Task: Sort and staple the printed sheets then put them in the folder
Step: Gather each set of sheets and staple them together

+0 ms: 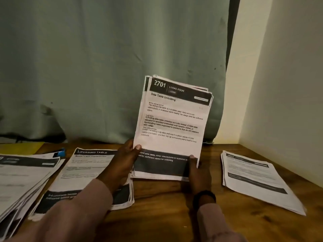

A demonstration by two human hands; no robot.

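A stack of printed sheets (172,123) headed "2701 Living Room" stands upright on its bottom edge on the wooden table (171,206). My left hand (120,165) grips its lower left edge, thumb on the front. My right hand (197,170) grips the lower right corner, thumb on the front too. Three more piles lie flat: one headed "Dressing Table" (82,172) under my left forearm, one at the far left (22,180), one at the right (257,179). A yellow folder (21,147) lies at the back left, partly covered by papers.
A small blue object (61,152) peeks out behind the left piles. A green curtain (104,67) hangs behind the table. A cream wall (288,84) closes the right side at the table's corner.
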